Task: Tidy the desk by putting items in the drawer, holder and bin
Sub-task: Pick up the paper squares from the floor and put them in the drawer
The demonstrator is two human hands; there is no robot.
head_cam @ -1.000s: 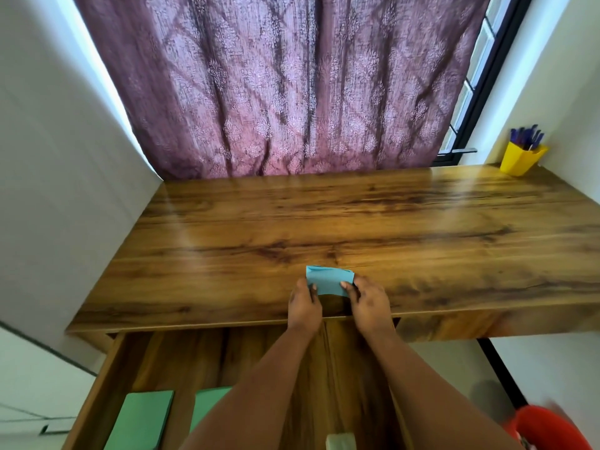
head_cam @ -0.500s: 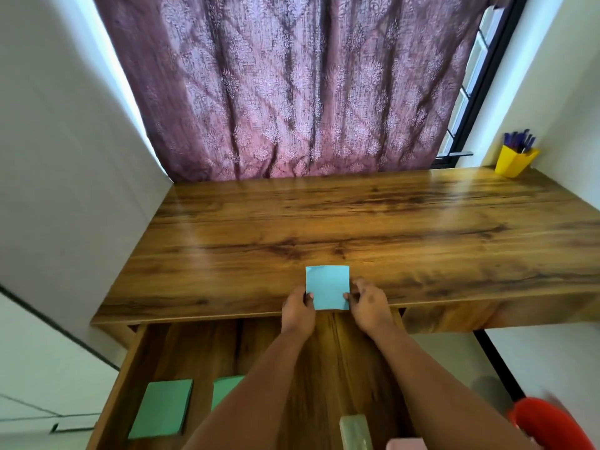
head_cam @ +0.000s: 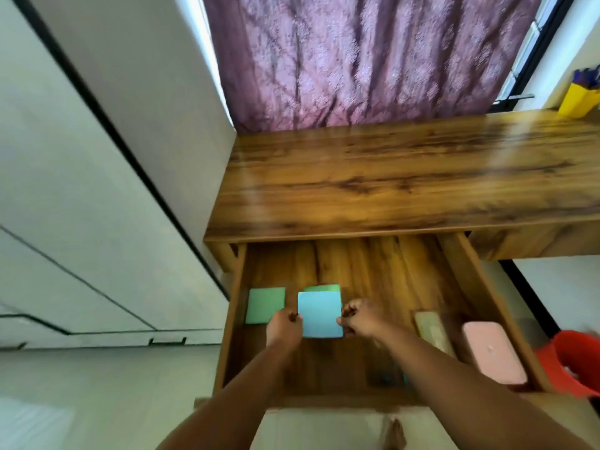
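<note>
Hands, left [head_cam: 283, 327] and right [head_cam: 361, 318], pinch blue note pad [head_cam: 320, 315] by its side edges over open drawer [head_cam: 467, 271] (green pad [head_cam: 265, 305] just left).

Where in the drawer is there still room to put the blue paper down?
Bare wood shows at the back of the drawer, behind the green pads, and in the middle between the blue pad and the pale yellow box. The left front, by the green pads, and the right side, by the pink case, are crowded.
</note>
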